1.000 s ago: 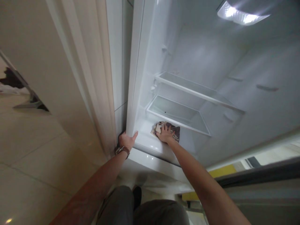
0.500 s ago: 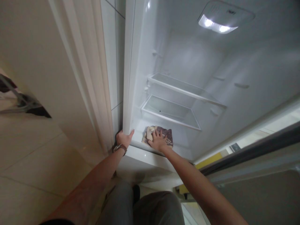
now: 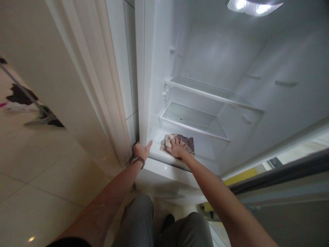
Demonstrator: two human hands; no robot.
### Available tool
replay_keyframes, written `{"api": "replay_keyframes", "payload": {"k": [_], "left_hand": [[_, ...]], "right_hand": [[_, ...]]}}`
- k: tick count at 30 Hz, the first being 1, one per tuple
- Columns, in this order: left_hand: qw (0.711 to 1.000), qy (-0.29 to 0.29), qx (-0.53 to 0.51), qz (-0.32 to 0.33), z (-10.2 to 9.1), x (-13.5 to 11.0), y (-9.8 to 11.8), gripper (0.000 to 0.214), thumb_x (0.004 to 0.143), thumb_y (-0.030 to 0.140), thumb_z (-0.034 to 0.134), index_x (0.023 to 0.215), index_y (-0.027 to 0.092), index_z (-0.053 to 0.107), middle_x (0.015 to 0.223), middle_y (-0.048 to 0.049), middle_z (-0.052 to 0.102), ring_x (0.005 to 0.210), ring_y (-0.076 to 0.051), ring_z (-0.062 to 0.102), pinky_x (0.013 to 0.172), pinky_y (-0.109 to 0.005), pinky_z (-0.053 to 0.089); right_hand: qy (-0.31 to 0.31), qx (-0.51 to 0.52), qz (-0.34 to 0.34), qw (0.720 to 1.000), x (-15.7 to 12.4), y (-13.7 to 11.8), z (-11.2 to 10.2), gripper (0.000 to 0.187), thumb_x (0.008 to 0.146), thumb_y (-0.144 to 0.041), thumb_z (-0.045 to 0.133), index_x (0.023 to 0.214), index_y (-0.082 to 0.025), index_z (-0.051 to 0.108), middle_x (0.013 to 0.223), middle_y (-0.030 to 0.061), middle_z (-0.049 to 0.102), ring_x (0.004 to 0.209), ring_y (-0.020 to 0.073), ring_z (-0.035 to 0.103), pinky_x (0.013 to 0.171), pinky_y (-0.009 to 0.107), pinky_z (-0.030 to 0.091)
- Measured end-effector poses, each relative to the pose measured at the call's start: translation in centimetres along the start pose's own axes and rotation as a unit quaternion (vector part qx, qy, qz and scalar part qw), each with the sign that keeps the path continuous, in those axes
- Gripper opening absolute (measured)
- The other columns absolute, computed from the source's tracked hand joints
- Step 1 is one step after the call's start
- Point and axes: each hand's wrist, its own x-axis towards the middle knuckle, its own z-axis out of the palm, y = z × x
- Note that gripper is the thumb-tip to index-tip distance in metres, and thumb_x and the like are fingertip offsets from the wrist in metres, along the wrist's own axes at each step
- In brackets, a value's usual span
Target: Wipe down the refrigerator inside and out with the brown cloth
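My right hand [image 3: 177, 148] lies flat, fingers spread, on a folded brown and cream patterned cloth [image 3: 189, 144]. The cloth rests on the white floor of an open refrigerator [image 3: 208, 152], near its front lip. At the lower left front corner, my left hand [image 3: 142, 150] grips the refrigerator's side edge [image 3: 142, 113]. Its thumb points up on the inner side, while the other fingers go round the outside and are mostly hidden. A watch with a brown strap [image 3: 138, 160] is on the left wrist.
Two glass shelves, an upper one [image 3: 205, 90] and a lower one [image 3: 195, 119], sit behind the cloth. A lit lamp [image 3: 253, 7] shines at the top. The open door [image 3: 285, 202] stands at right. Left of the refrigerator are wall tiles [image 3: 130, 85] and a pale door frame [image 3: 102, 85].
The head view has shifted, so the refrigerator appears further right and the lamp higher. Both hands keep about the same places on the edge and the cloth.
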Motion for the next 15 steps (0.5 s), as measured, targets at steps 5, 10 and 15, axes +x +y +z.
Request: {"api": "replay_keyframes", "payload": {"k": [5, 10, 15], "left_hand": [[1.0, 0.0, 0.002, -0.011, -0.1, -0.1, 0.2, 0.057, 0.076, 0.061, 0.073, 0.103, 0.011, 0.078, 0.101, -0.0214, 0.078, 0.096, -0.033, 0.076, 0.079, -0.035, 0.059], [1.0, -0.013, 0.01, -0.014, -0.3, -0.2, 0.4, 0.055, 0.078, 0.058, 0.071, 0.104, 0.009, 0.077, 0.102, -0.0226, 0.078, 0.098, -0.034, 0.076, 0.081, -0.036, 0.059], [1.0, -0.018, 0.017, -0.019, -0.5, -0.1, 0.7, 0.054, 0.079, 0.057, 0.069, 0.103, 0.009, 0.077, 0.104, -0.0232, 0.077, 0.101, -0.035, 0.075, 0.081, -0.036, 0.059]], "right_hand": [[-0.001, 0.005, 0.011, 1.0, 1.1, -0.3, -0.1, 0.087, 0.092, -0.078, 0.032, 0.166, -0.033, 0.021, 0.174, 0.0047, -0.014, 0.158, 0.0481, -0.008, 0.113, 0.085, 0.005], [0.013, 0.001, 0.017, 1.0, 1.4, -0.6, -0.1, 0.086, 0.093, -0.077, 0.03, 0.166, -0.033, 0.021, 0.175, 0.005, -0.011, 0.158, 0.0469, -0.007, 0.114, 0.084, 0.003], [0.034, 0.009, 0.007, 0.999, 0.1, -0.7, 0.1, 0.082, 0.095, -0.073, 0.032, 0.165, -0.031, 0.026, 0.175, 0.0073, -0.003, 0.159, 0.047, -0.006, 0.115, 0.083, 0.005]]}}
